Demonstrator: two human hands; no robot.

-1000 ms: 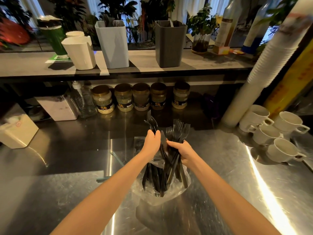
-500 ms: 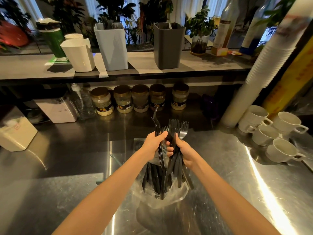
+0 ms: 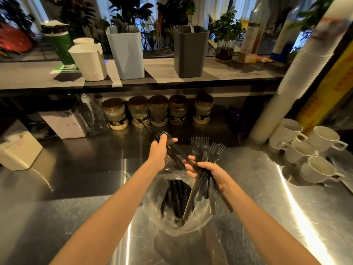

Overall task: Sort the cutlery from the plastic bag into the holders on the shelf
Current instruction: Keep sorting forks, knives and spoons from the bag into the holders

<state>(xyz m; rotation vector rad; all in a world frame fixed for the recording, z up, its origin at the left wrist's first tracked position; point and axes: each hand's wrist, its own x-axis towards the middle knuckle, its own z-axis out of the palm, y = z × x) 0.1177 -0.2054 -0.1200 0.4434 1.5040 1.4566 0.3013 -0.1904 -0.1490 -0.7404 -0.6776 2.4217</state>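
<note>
1. Black forks [image 3: 202,148] bunch tines-up in the right hand [image 3: 212,172], clenched round their handles, above the plastic bag [image 3: 202,220].
2. Left hand [image 3: 159,150] grips a separate black utensil [image 3: 176,153] — best drawn clear of the bundle before going to the shelf holders [image 3: 126,52].

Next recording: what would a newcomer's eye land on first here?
Front and centre, the right hand grips a fan of black forks while the left hand holds a few more black pieces, both above an open plastic bag of cutlery on the steel counter. Behind, on the shelf, stand a white holder, a light blue holder and a dark grey holder.
</note>
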